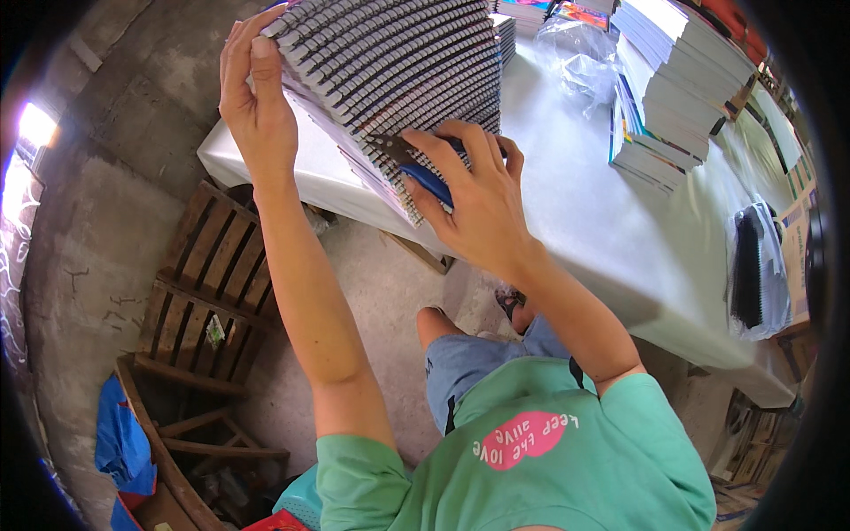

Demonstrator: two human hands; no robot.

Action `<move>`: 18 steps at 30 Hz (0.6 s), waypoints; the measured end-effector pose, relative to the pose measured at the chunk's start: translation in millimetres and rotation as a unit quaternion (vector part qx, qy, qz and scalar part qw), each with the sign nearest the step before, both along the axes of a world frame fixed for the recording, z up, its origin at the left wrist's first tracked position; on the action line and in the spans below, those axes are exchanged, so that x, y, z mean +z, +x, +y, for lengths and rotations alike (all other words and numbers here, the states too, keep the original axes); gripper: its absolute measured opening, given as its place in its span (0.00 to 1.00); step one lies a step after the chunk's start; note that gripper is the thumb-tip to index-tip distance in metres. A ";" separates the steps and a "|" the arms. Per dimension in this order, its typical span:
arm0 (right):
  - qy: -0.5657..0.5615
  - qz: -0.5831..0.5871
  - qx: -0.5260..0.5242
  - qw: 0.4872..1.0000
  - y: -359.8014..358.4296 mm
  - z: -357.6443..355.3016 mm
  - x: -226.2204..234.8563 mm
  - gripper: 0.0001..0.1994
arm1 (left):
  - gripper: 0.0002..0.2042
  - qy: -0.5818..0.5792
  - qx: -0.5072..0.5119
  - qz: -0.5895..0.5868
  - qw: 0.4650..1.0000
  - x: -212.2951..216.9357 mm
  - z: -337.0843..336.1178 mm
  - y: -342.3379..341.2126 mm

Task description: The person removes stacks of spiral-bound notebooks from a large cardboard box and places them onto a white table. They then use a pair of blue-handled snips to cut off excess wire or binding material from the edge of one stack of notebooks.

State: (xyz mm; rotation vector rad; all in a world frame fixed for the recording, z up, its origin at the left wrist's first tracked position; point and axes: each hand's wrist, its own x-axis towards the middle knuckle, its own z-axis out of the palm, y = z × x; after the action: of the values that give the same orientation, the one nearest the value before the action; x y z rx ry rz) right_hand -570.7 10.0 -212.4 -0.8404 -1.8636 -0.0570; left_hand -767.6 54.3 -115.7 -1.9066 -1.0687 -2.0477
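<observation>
A tall stack of spiral-bound notebooks (398, 62) stands at the near edge of the table, its rows of black coils facing me. My left hand (259, 111) grips the stack's upper left corner, thumb on the coil side. In my right hand (482, 199) is a pair of blue-handled pliers (431, 184). Their dark metal jaws rest against the coils near the lower left of the stack. Whether the jaws are closed on a wire end, I cannot tell.
The notebooks are on a white-covered table (567, 212). Stacks of unbound booklets (677, 97) and a clear plastic bag (580, 57) lie to the right. Farther right is a bag of black coils (751, 270). A slatted wooden chair (208, 301) stands at left.
</observation>
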 end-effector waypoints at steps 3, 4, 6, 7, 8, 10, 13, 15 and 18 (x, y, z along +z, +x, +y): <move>0.011 -0.008 0.003 1.000 -3.5 3.6 1.8 0.19 | 0.17 -0.003 -0.001 -0.002 1.000 -1.3 1.9 -6.1; -0.011 -0.011 0.025 1.000 -3.5 3.8 2.7 0.19 | 0.17 -0.003 0.000 -0.002 1.000 -1.4 2.4 -7.8; -0.057 -0.017 0.067 0.996 -3.0 4.5 2.1 0.19 | 0.17 0.015 -0.019 -0.003 1.000 -0.9 2.5 -2.7; -0.121 0.034 0.129 0.984 -4.4 6.2 1.5 0.18 | 0.17 0.024 -0.027 -0.004 0.999 0.0 2.2 0.1; -0.185 0.086 0.188 0.961 -5.7 8.5 -0.2 0.17 | 0.17 0.022 -0.019 -0.004 1.000 0.5 1.7 3.5; -0.242 0.139 0.234 0.931 -5.7 9.4 -5.3 0.17 | 0.18 0.019 -0.002 -0.005 1.000 0.1 -0.2 8.8; -0.224 0.143 0.207 0.942 -5.4 5.5 -8.3 0.18 | 0.18 0.028 -0.025 -0.002 0.999 0.5 -1.2 9.0; -0.212 0.143 0.194 0.947 -7.8 2.0 -10.7 0.18 | 0.18 0.040 -0.016 0.009 0.999 0.0 3.4 -0.3; -0.020 0.015 0.005 1.000 -0.3 -0.1 -15.0 0.19 | 0.18 0.002 0.001 -0.003 1.000 0.6 -1.8 4.4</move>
State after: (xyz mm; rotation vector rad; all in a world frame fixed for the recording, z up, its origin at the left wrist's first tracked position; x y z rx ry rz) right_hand -571.0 9.9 -227.4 -0.8556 -1.8466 -0.0014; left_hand -763.2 52.5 -115.1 -1.8980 -1.0655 -2.0556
